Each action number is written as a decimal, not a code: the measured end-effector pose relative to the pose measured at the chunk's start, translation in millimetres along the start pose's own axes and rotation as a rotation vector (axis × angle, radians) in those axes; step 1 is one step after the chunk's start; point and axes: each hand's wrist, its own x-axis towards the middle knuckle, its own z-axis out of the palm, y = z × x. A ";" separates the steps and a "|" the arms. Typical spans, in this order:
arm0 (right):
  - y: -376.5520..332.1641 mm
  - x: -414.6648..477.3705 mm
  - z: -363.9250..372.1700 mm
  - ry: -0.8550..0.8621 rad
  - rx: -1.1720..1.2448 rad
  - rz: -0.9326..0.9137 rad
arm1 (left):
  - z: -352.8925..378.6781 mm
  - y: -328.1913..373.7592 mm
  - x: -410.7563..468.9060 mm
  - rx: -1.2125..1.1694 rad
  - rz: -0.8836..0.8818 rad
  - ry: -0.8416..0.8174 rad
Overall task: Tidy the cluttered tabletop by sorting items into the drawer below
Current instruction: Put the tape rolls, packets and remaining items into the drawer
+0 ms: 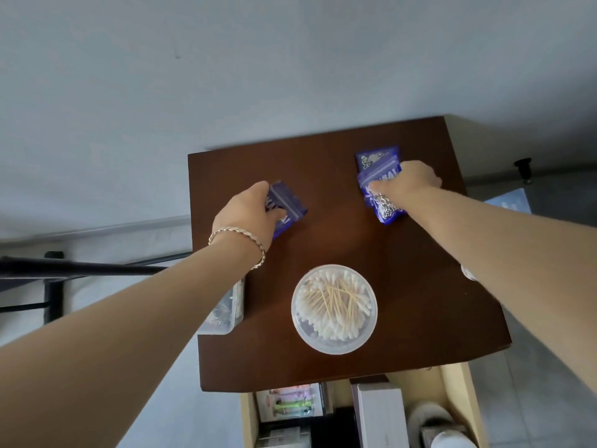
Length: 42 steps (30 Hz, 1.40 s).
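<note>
On the dark brown tabletop [339, 360], my left hand [248, 215] grips a small purple zip bag [290, 205] at the left. My right hand [407, 181] pinches another purple zip bag [376, 177] at the back right, with a bag of silvery chain pieces [386, 208] just below it. A third purple bag [374, 158] lies behind those, partly covered. A round clear tub of cotton swabs [334, 308] stands near the front middle. The open drawer [458, 383] shows below the table's front edge.
A clear plastic box [223, 315] sits at the table's left edge, half under my left forearm. Inside the drawer lie a white box [381, 412], a packet with coloured items [290, 402] and a pale round thing [429, 418]. A black metal frame [64, 270] stands at the left.
</note>
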 end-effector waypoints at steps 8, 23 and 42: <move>7.0 -45.0 1.7 0.074 0.334 -0.134 | -9.2 16.2 -27.8 -0.322 -0.023 0.195; 69.6 -213.7 -168.6 -0.538 -0.337 -1.037 | -44.1 116.4 -164.0 -0.197 0.544 -0.655; 149.0 -288.3 -71.9 -0.674 1.238 0.116 | 55.1 114.6 -262.9 -1.085 -0.660 -0.067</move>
